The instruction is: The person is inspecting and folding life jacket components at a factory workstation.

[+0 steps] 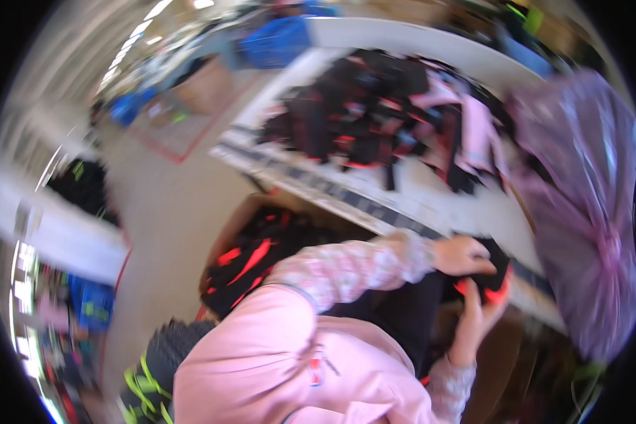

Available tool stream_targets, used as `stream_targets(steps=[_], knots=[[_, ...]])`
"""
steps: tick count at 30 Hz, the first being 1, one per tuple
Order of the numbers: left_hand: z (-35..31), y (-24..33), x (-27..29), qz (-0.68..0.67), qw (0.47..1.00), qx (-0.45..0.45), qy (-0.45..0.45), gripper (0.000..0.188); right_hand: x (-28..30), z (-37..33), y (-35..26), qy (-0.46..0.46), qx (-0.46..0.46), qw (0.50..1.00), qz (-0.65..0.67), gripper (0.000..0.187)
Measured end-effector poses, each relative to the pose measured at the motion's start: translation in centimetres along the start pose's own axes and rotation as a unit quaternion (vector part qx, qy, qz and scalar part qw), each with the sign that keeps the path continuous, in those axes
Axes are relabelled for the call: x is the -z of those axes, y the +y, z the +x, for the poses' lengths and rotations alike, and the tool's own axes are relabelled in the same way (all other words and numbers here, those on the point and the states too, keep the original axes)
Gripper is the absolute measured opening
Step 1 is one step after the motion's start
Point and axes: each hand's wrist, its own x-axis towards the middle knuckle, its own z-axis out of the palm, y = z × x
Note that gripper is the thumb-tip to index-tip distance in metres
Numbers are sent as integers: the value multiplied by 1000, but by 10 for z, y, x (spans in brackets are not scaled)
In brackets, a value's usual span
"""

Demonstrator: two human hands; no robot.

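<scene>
Near the table's front edge, at the right, both of my hands are on a black fabric piece (499, 260) with a bright orange-red edge. My left hand (463, 256) reaches across from the left, its fingers bent over the top of the cloth. From below, my right hand (476, 318) grips the orange-red edge, thumb raised against it. Motion blurs the cloth, and its exact kind cannot be made out. Just beyond lies the white table (431, 205) with a dark-striped edge, bearing a heap of black, red and pink fabric pieces (374, 106).
A cardboard box (234, 219) of black and red pieces stands below the table's left front edge. A tied purple plastic bag (586, 198) fills the right side. Blue crates (275, 42) and a brown carton (203, 86) are farther back. Dark cloth with yellow-green strips (148, 378) lies lower left.
</scene>
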Motion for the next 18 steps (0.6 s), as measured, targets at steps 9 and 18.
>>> stream_targets(steps=[9,18], knots=[[4,-20,-30,-86,979,15,183,15,22,22,12,-14,77,984,-158,61],[31,8,-32,-20,981,60,181,20,35,24,36,-34,23,965,-260,59]])
